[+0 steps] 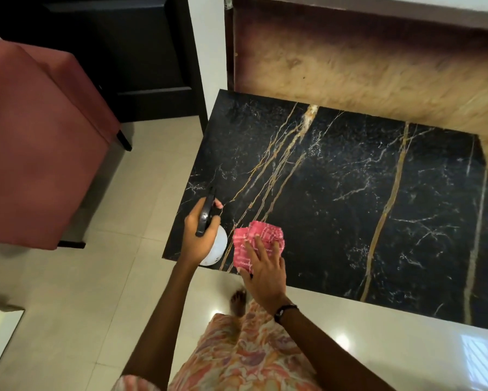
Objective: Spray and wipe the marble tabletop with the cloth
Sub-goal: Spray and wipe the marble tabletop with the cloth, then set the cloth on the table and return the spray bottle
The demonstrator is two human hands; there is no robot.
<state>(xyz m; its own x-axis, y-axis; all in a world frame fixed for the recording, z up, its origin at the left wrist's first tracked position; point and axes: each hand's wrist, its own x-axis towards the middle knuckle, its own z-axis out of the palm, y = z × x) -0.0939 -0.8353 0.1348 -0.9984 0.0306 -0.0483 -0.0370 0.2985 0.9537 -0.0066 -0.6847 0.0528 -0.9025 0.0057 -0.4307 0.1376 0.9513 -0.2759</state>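
The black marble tabletop with gold and white veins fills the middle and right. My left hand grips a spray bottle with a white body and black trigger head, at the table's near left corner, nozzle pointing toward the far side. Right beside it, my right hand lies flat with spread fingers on a folded pink checked cloth, pressing it onto the marble near the front edge.
A pink upholstered chair stands on the left on the cream tiled floor. A dark cabinet stands behind it. A brown wooden panel rises along the table's far side. My foot is below the front edge.
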